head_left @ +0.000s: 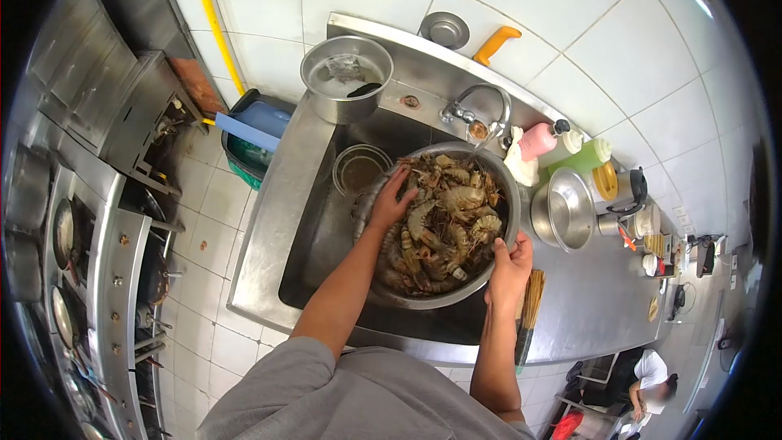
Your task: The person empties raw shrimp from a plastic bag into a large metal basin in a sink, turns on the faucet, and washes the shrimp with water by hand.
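Observation:
A large metal bowl [515, 208] full of raw shrimp [448, 228] sits over the sink basin [314, 265]. My right hand [511, 267] grips the bowl's rim at its near right side, thumb on top. At the bowl's left side, my left hand [394, 200] lies on the shrimp with its fingers stretched out and partly apart. Some grey shrimp lie under and beside that hand, where they cover the left rim; I cannot tell whether they are inside the bowl. Beyond it, a round clear container [361, 169] stands in the basin.
A metal pot [346, 102] with liquid stands at the sink's back left corner. Behind the bowl is the faucet [481, 110]. Bottles [542, 140] and an empty metal bowl [564, 210] are to the right, with a bristle brush [529, 310] nearer. A person [648, 379] is at far right.

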The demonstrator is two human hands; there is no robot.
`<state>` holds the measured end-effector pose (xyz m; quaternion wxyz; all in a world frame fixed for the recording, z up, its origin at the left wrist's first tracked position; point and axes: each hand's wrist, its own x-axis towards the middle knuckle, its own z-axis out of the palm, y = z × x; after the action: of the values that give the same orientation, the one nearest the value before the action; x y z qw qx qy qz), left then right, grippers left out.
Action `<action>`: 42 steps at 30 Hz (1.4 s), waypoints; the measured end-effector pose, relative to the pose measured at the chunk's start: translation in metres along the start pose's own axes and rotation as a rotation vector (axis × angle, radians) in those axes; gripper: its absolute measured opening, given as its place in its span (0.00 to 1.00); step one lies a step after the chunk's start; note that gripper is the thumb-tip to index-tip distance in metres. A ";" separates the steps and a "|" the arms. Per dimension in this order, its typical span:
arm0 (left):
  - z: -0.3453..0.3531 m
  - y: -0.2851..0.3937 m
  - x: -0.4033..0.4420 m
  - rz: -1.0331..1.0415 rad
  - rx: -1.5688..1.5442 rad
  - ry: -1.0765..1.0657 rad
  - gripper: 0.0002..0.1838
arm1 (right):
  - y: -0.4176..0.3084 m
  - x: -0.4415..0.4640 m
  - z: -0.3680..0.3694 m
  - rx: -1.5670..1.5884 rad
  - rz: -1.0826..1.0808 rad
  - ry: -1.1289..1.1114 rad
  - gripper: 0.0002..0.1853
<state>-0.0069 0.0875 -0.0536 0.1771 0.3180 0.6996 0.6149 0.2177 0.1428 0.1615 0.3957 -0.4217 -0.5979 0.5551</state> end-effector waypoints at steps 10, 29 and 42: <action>-0.004 0.012 0.001 -0.203 0.030 -0.132 0.36 | 0.003 -0.004 -0.001 0.055 0.016 0.034 0.14; 0.005 -0.007 0.002 0.069 0.045 0.022 0.33 | -0.002 -0.004 0.001 0.020 0.007 0.029 0.13; 0.006 -0.009 0.003 0.078 0.054 0.034 0.32 | 0.003 -0.004 -0.001 0.038 -0.016 0.013 0.12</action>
<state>-0.0075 0.0935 -0.0631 0.1326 0.3390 0.7060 0.6075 0.2196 0.1397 0.1588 0.4119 -0.4129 -0.5880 0.5605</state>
